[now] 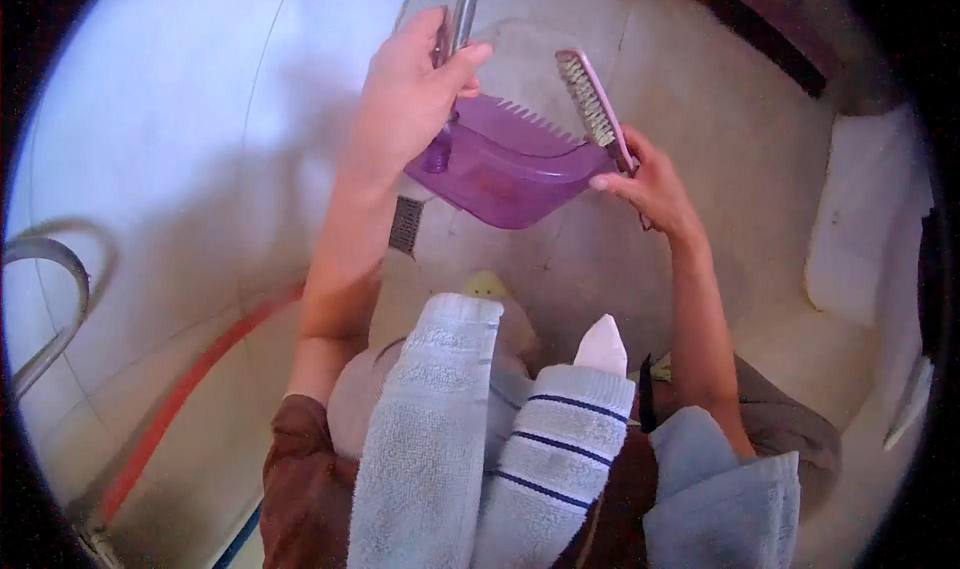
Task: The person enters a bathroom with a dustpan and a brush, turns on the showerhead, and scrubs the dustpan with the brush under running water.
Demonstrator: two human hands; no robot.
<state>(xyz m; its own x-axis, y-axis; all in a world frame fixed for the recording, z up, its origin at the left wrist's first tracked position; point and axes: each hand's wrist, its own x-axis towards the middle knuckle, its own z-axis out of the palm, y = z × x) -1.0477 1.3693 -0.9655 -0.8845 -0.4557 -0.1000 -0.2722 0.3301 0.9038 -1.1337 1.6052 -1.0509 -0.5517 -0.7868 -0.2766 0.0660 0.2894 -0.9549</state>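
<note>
My left hand (420, 94) is closed around the metal handle (466, 7) of a purple dustpan (510, 189). The pan hangs above the floor, its toothed edge turned away from me. In my right hand (650, 184) is a scrubbing brush (595, 104) with a pinkish back and pale bristles. The bristles face left, toward the pan's toothed edge. The brush's lower end is at the pan's right corner, where my thumb also lies; whether they touch it I cannot tell. Part of the brush's grip is hidden by my fingers.
A grey floor drain (405, 224) lies below the pan. On the left are a red hose (200, 369) and a curved metal bar (60, 259) by the pale tiled wall. Towels (425, 439) hang over my front. A white block-like object (865, 209) stands at the right.
</note>
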